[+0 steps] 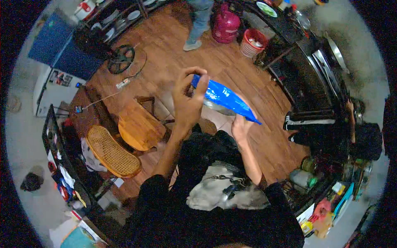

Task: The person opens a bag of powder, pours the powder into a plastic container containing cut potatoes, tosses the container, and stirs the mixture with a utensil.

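A shiny blue plastic packet with pale lettering is stretched slantwise between my two hands, above the floor in front of my body. My left hand pinches its upper left end between thumb and curled fingers. At the lower right end, near the pointed corner, my right hand grips the packet from below; its fingers are partly hidden behind it. A pale, clear-looking part shows along the packet's lower edge. What is inside cannot be made out.
A wooden chair with a woven cane back stands at left, near a fan base. Ahead are a person's jeans leg, a pink gas cylinder and a red bucket. A person in black is at right by the counter.
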`<state>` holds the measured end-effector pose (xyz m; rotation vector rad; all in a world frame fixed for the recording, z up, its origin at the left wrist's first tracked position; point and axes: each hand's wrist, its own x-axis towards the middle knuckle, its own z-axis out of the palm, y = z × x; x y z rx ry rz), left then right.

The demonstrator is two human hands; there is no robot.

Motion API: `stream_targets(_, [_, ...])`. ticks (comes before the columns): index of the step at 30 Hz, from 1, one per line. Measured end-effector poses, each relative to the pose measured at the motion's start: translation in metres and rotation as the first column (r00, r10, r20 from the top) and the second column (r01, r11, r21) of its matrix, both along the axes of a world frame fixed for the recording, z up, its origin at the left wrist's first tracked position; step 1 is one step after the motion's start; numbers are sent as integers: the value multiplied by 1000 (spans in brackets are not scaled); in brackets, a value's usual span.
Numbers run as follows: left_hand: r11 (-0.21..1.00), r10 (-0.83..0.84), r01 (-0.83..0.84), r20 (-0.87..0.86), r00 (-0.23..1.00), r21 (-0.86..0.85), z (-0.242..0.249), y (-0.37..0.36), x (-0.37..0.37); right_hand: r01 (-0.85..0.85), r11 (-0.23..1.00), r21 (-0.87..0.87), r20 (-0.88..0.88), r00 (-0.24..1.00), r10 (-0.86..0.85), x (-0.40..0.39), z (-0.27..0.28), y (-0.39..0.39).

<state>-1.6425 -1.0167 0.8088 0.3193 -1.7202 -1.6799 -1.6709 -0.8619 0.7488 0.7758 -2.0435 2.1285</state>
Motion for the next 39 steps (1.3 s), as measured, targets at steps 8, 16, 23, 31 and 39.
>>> stream_targets(8, [949,69,34,-312,948,314,-60,-37,-26,120,990,78,374,917,-141,-54,-21,-34])
stream_targets(16, [952,153,-227,322,934,206,-123,-83,-19,-369,924,104,420,858,296,-113,-20,-115])
stream_targets(23, [557,821,-795,308,482,-241,-190,-132,-31,-705,674,218,271,708,653,-155,-65,-211])
stream_targets(31, [650,683,-617,16,731,443,-119,-227,-51,-860,446,249,233,500,834,-177,-16,-319])
stream_targets(39, [489,767,-832,327,553,262,-114,-315,-39,-906,158,392,502,355,788,-211,-6,-406])
